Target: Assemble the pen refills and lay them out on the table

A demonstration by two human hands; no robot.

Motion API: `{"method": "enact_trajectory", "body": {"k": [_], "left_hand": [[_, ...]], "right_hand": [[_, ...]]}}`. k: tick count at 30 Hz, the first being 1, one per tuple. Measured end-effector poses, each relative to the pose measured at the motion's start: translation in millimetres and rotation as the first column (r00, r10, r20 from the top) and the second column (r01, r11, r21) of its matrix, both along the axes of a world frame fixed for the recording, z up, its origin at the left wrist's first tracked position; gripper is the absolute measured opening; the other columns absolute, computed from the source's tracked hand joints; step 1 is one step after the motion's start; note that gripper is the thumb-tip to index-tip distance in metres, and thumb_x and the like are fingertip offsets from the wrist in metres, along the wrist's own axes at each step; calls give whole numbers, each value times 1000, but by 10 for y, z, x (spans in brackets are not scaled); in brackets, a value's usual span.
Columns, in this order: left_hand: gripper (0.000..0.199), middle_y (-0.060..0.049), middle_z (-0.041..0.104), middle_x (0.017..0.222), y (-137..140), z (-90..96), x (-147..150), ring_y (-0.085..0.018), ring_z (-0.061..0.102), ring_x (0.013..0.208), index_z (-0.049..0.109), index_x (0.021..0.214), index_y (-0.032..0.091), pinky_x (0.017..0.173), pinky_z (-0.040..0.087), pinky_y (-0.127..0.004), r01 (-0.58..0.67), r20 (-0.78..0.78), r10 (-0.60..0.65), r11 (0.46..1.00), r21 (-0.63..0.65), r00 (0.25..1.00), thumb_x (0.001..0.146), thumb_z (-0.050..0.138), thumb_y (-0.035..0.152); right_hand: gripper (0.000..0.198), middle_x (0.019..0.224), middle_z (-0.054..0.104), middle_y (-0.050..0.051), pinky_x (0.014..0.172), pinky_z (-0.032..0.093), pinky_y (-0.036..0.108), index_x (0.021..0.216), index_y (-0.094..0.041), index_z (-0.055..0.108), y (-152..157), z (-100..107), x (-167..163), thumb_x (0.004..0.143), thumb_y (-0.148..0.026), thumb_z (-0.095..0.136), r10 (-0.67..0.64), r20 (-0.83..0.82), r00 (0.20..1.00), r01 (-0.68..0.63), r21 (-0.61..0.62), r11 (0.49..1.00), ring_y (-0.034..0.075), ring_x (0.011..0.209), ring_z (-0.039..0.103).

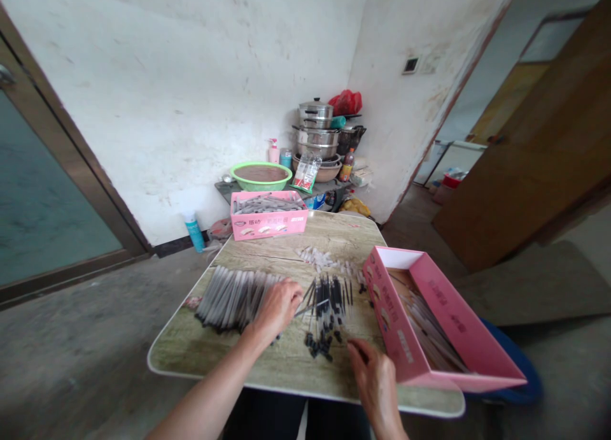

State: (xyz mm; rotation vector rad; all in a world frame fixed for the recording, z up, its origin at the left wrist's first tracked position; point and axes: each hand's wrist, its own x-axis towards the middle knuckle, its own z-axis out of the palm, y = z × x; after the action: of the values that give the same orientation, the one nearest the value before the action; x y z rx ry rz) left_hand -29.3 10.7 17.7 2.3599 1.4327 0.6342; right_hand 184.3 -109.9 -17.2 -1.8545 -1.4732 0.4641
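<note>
My left hand (281, 303) is closed at the right end of a row of clear pen barrels (231, 297) with dark ends. A thin dark stick, like a pen refill (312, 306), lies by its fingertips; I cannot tell whether they grip it. To the right are several black-inked refills (337, 293), side by side. Below them is a small heap of black pen caps or plugs (319, 346). My right hand (375, 370) is closed in a pinch near the table's front edge, right of that heap; what it may hold is hidden. Small clear-white caps (317, 258) lie scattered behind the refills.
A pink box (270, 227) full of pens stands at the table's (191, 354) back. Another open pink box (405, 344) with clear barrels overhangs the right edge. Beyond are a green basin (261, 185), stacked steel pots (316, 134) and a blue spray can (193, 232).
</note>
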Motion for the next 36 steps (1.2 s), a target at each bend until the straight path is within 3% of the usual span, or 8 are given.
{"method": "enact_trajectory", "body": {"k": [6,15,19,23,25,30,33,36], "left_hand": [[7,-9,63,87,-188,-193,310,-22,59,78,64,79,17,73,42,-30,43,-26,-46,994,-103,999,78,57,15],[17,-11,64,85,-92,-248,344,-21,61,76,62,82,17,68,41,-29,12,-111,-21,997,-80,994,81,47,11],[15,-10,64,82,-47,-293,371,-21,61,74,61,81,17,68,40,-29,9,-64,-12,999,-48,998,81,47,11],[13,-7,63,81,-27,-205,366,-18,60,74,59,82,18,69,40,-27,-9,132,10,1000,-6,991,81,48,12],[13,-6,63,82,-43,-121,356,-18,60,76,59,83,19,71,40,-26,-4,254,0,1000,16,967,82,47,13],[11,0,63,66,-161,74,349,-15,59,56,62,82,21,59,41,-24,72,570,37,983,-168,821,81,52,25],[15,-1,65,66,-225,148,351,-15,61,57,65,80,19,55,43,-22,181,717,78,944,-277,692,79,57,32],[22,-3,64,63,-238,158,342,-15,60,59,66,71,17,57,45,-23,195,729,56,947,-256,682,80,57,35]], "right_hand": [[25,80,75,9,57,44,24,90,-20,69,121,1,-143,90,-25,44,45,407,912,-7,-95,995,22,71,70],[20,72,73,7,52,38,23,87,-19,65,168,-38,-197,90,-20,45,55,477,877,14,-140,990,21,65,70],[24,76,74,8,56,43,25,89,-18,67,42,262,-95,91,-30,45,16,410,912,-8,-22,1000,21,66,69],[30,84,74,11,64,46,25,94,-18,69,64,787,466,88,-39,49,-155,334,930,105,164,981,21,69,69],[27,88,74,11,63,45,27,96,-19,70,199,954,872,86,-35,51,-231,445,865,212,93,973,24,74,69],[14,82,73,12,64,42,26,73,-17,72,556,903,1563,69,-8,63,121,564,817,89,-330,940,25,82,67],[21,66,70,6,56,40,23,58,-18,68,594,764,1626,59,2,61,145,527,838,64,-358,932,20,65,66],[22,52,65,1,49,39,22,52,-19,65,568,659,1598,57,1,61,83,499,863,83,-303,949,15,48,59]]}}
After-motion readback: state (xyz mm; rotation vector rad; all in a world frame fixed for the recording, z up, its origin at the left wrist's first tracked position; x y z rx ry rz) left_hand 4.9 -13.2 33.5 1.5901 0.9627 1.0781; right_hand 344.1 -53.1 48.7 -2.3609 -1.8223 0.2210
